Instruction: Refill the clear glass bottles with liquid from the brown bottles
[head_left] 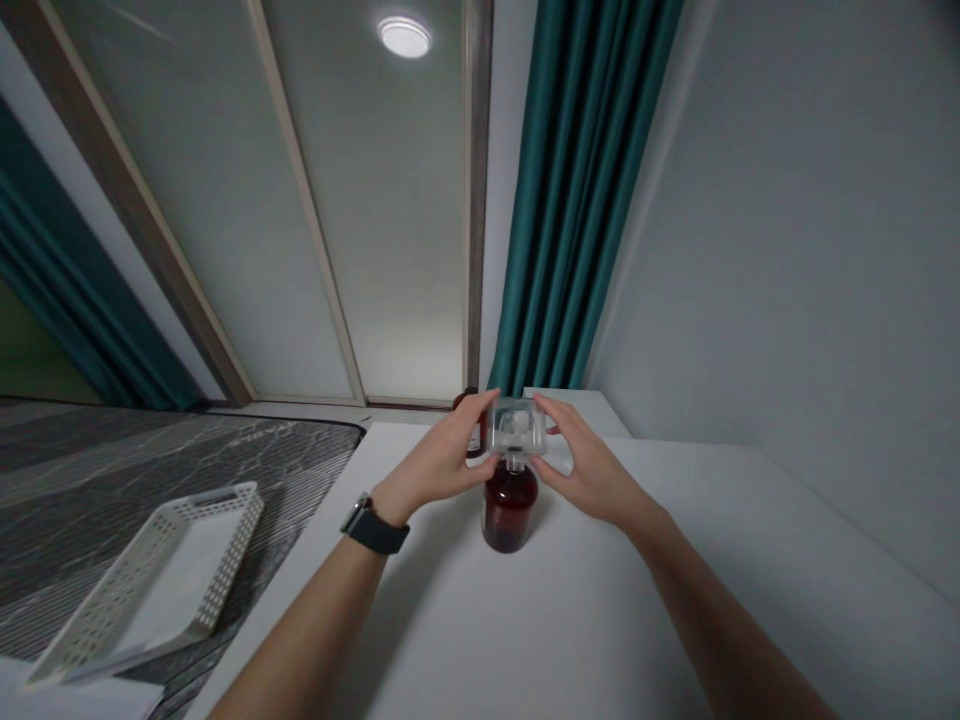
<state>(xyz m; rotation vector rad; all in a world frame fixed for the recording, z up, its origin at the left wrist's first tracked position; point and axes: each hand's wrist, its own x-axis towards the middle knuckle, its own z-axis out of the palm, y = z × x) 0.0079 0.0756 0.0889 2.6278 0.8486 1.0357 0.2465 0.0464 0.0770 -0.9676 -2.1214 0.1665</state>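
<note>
White counter (465, 640), teal curtain (574, 200) at far side; hold step: my left hand (442, 455) and right hand (596, 478) pinch clear boxy container (517, 428) over dark-red cylindrical bottle (508, 520), contact unclear.

A container (517, 428) is just over the front bottle (510, 512) on the table (480, 640). The other bottle (481, 438) is behind, a bit left. A basket (169, 575) sits left of the table.

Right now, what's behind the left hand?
A dark red bottle behind the left hand: its dark top and a strip of its side show. The fingers cover much of the rest, so its full outline can't be seen.
</note>
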